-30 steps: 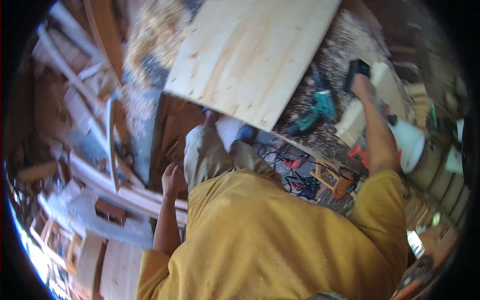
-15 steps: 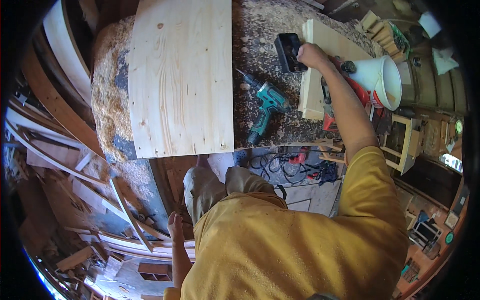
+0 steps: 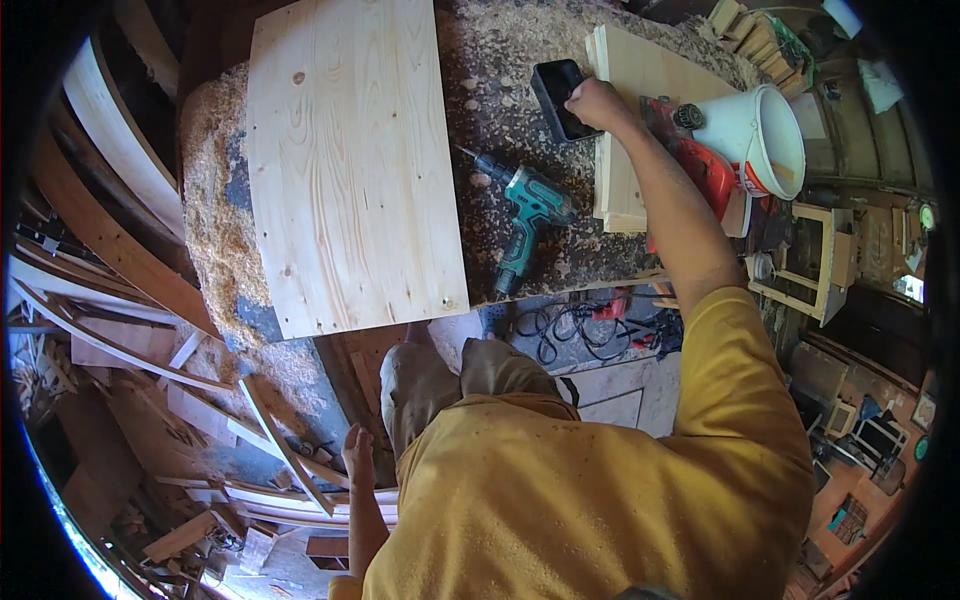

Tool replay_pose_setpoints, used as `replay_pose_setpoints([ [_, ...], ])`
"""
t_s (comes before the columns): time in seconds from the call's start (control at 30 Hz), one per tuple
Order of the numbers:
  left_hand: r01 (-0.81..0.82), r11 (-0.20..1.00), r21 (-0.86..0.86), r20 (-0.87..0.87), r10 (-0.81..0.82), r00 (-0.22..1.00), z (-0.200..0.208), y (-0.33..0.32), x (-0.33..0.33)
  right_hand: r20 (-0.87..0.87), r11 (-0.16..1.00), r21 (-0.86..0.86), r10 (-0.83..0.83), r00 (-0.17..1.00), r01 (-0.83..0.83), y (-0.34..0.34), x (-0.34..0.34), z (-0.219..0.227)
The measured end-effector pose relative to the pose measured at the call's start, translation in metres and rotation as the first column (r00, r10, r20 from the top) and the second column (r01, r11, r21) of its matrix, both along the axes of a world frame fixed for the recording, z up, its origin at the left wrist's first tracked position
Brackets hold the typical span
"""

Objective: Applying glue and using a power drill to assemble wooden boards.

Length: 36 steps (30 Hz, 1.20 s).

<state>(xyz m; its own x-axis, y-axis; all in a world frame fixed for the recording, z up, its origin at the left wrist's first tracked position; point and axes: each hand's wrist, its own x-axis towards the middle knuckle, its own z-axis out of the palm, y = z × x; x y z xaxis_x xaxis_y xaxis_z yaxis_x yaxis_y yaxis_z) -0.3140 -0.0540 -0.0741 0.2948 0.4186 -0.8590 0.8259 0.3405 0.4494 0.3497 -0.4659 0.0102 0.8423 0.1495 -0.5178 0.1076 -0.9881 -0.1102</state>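
Note:
My right hand [image 3: 597, 104] reaches over the edge of a small black open box [image 3: 549, 92], its fingers bent down inside. What they pinch, if anything, is hidden behind the hand. Down beside my body hangs my left hand [image 3: 358, 452], away from the bench; its fingers are too small and turned to read. A teal and black cordless drill [image 3: 533, 205] lies on its side on the bench, bit pointing to the far left. Left of the drill, a wide pale wooden panel [image 3: 350, 180] lies flat, with small dark holes along its edges.
Stacked boards [image 3: 625, 70] lie right of the box, beside a red tool [image 3: 705, 172] and a white bucket [image 3: 740, 130]. Sawdust [image 3: 215, 190] covers the bench's left side. Black cables [image 3: 560, 330] lie on the floor. Curved wood strips [image 3: 110, 230] crowd the left.
The view has shifted a little, so the bench things appear slightly further left. My right hand stays at the black box, its fingers now lower inside. The drill and panel have not been moved.

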Motion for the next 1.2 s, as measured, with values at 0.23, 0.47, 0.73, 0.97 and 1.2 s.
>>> replay_pose_setpoints([
  [0.23, 0.008, 1.0, -0.001, -0.088, -0.008, 0.996, 0.023, 0.0, 0.011, 0.308, 0.979, -0.036, -0.182, 0.934, 0.202, 0.049, -0.013, 0.006],
  [0.47, -0.1, 0.987, 0.122, 0.011, 0.1, 0.995, 0.012, -0.001, 0.003, 0.344, 0.988, -0.134, -0.03, 0.938, 0.081, 0.032, -0.004, -0.017],
  [0.73, 0.057, 0.997, 0.058, 0.008, -0.058, 0.998, 0.001, -0.005, -0.011, 0.37, 0.98, -0.102, 0.199, 0.908, -0.173, -0.018, 0.041, -0.06],
  [0.97, 0.056, 0.994, 0.097, 0.048, -0.061, 0.997, 0.002, 0.0, -0.012, 0.417, 0.995, 0.061, 0.05, 0.908, -0.083, -0.022, 0.038, -0.031],
  [1.2, -0.011, 0.998, 0.054, 0.085, 0.007, 0.996, 0.001, -0.009, -0.003, 0.258, 0.992, 0.089, 0.059, 0.964, -0.084, -0.001, 0.011, -0.019],
])
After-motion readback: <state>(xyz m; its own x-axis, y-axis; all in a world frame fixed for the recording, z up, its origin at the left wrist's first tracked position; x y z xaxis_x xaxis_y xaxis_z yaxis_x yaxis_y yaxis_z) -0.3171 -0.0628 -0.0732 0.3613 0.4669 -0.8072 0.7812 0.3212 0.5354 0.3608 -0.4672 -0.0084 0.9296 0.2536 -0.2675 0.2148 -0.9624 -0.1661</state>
